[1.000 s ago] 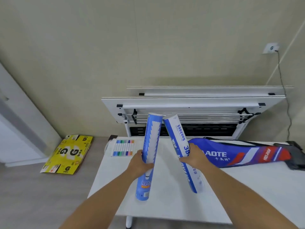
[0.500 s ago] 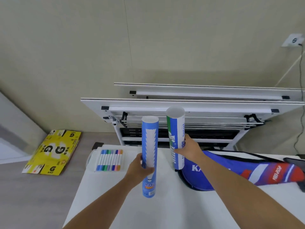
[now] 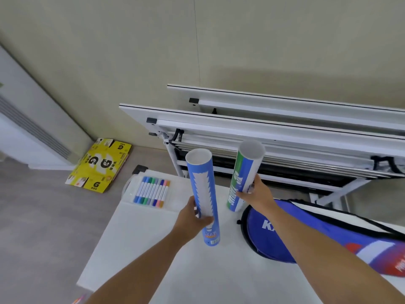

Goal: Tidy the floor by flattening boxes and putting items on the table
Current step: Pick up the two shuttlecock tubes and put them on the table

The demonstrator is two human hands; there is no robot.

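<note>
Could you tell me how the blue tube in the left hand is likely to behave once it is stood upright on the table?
The blue tube is tall and narrow, so it would probably tip if nudged. On its side its round shape would likely roll. The left hand lifts it alone, so it seems light.

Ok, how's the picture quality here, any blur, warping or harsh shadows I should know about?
Head view: lighting soft and even, no glare; a faint shadow on the wall above the folded tables. Wide-angle warping bends the table edges and stretches the forearms. Slightly soft overall: print on the blue tube in the left hand and the green tube in the right hand is barely legible.
</note>
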